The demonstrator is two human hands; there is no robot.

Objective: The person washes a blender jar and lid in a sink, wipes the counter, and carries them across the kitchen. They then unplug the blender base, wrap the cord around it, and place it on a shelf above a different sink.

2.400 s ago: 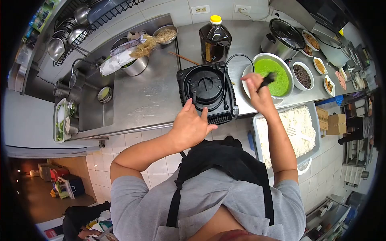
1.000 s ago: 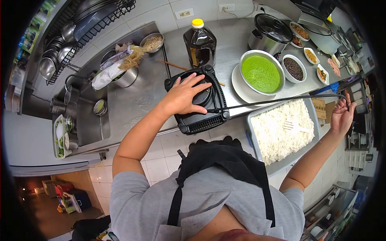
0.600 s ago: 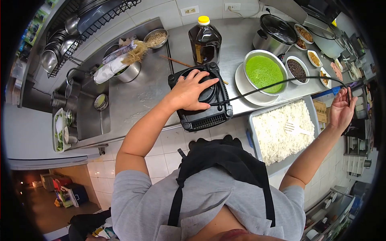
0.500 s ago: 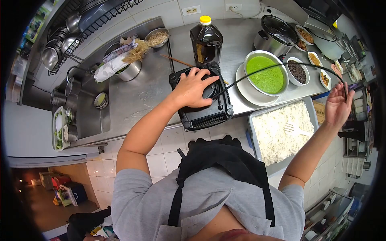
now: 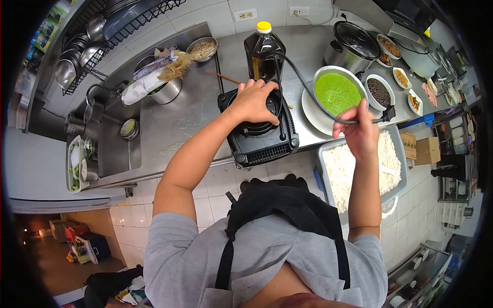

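My left hand [image 5: 255,105] rests on top of a black appliance base [image 5: 267,149] at the counter's front edge, fingers spread over its round middle. From that base a black cord [image 5: 299,72] loops up and over to the right. My right hand [image 5: 362,131] holds the cord near its plug [image 5: 389,114], fingers pinched round it, in front of a bowl of green sauce [image 5: 336,92]. The bowl sits on a white plate [image 5: 314,115]. Behind the base stands a dark bottle with a yellow cap [image 5: 263,26].
A tub of white rice [image 5: 336,179] is below my right forearm. At the back right are a slow cooker [image 5: 354,43] and a bowl of dark beans [image 5: 380,92]. A wooden stick [image 5: 223,77] lies behind the base. The sink [image 5: 120,143] and a metal pot [image 5: 167,91] are left.
My right hand has moved left and inward with the cord, from beyond the rice tub to beside the green bowl. The cord now loops closer, and its plug shows. My left hand stays on the base.
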